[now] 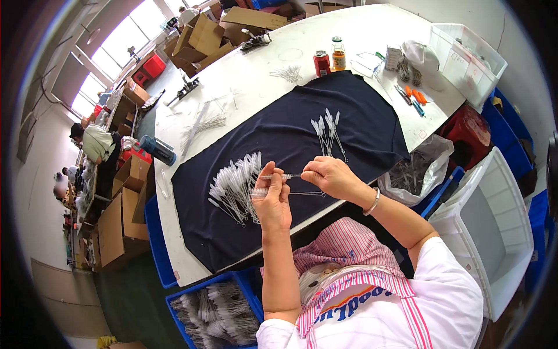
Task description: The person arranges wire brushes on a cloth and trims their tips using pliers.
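My left hand (272, 200) and my right hand (328, 176) meet over a dark blue cloth (279, 139) on a white table (244, 81). The left hand grips a thin wire brush (290, 192) with a white bristle tip. A second thin brush (280, 175) is pinched in the right hand, pointing left. A large pile of such brushes (235, 183) lies on the cloth just left of my hands. A smaller bunch of brushes (328, 131) lies beyond my right hand.
A red can (321, 63) and an orange-capped bottle (338, 53) stand past the cloth. White bins (494, 209) sit at my right, a blue crate of brushes (218, 311) below left. Cardboard boxes (200, 38) lie at the far end. Another person (96, 142) works at far left.
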### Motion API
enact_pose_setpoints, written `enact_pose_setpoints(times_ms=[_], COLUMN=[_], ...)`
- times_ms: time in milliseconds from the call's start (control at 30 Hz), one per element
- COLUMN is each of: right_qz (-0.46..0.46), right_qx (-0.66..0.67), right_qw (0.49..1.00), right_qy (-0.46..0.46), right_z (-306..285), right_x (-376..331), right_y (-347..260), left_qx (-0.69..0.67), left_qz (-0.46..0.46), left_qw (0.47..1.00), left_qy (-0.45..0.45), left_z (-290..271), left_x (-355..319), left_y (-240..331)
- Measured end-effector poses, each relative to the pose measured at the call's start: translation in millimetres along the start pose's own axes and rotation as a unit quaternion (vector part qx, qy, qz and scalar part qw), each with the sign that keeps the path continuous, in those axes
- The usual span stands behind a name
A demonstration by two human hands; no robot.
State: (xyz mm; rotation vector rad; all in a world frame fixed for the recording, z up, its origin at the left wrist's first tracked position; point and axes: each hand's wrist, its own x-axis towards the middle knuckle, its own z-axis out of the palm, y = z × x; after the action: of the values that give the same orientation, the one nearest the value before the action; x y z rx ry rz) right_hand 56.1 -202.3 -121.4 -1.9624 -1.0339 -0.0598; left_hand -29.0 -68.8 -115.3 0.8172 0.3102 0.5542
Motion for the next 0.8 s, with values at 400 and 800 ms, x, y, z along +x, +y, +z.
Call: enact_pose_setpoints(times_ms=[400,800], right_qz=[0.228,0.17], right_qx=[-0.075,-0.098], right_qw=[0.968,0.975], right_qy=[0.077,0.106], right_z=[34.7,40.4], right_x=[14.2,27.8], right_y=[75.5,128.2], left_qx=[-0.026,-0.039], left_qz=[-0.024,-0.062], left_qw=[0.995,0.996], left_qy=[0.089,0.049], left_z=[-26.7,-38.2], left_x=[8.8,18.9], left_y=[-3.6,-5.1])
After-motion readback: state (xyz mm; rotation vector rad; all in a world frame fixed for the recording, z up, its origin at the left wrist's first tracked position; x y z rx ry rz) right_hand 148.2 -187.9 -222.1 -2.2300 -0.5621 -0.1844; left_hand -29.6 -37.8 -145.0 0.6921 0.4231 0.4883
